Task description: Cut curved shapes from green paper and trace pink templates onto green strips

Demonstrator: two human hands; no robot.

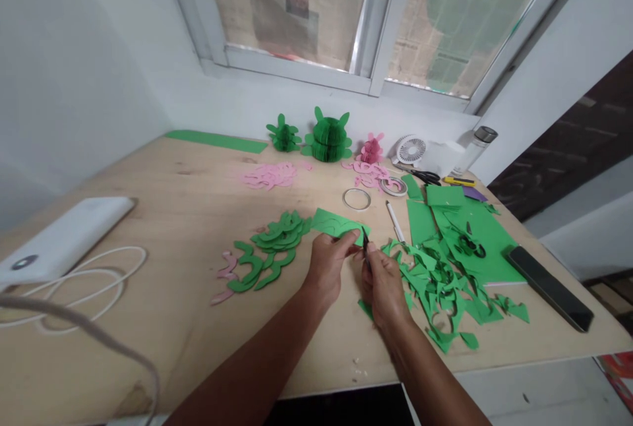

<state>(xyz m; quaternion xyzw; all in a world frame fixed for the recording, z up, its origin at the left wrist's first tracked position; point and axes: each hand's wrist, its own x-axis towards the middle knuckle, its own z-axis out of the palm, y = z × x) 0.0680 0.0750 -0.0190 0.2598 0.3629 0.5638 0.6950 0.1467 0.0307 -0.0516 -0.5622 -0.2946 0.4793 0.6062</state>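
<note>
My left hand (pixel 327 261) is closed on a green paper piece (pixel 336 222) with a curved outline drawn on it, thumb on top. In my right hand (pixel 386 281) is a small pair of scissors (pixel 366 243), its dark blades pointing away from me at the paper's right end. Whether the blades are apart cannot be made out. Left of the hands lies a pile of cut green curved paper shapes (pixel 277 241), with a few pink ones (pixel 227 274) beside it. Green paper scraps (pixel 440 281) are heaped right of my right hand.
Green and pink honeycomb paper figures (pixel 330 139) stand along the wall near a white fan (pixel 411 149) and a bottle (pixel 475 149). Tape rolls (pixel 357 190), a white pen (pixel 395 221) and green sheets (pixel 494 248) lie about. A phone (pixel 548 287) is at right, a white device (pixel 64 235) left.
</note>
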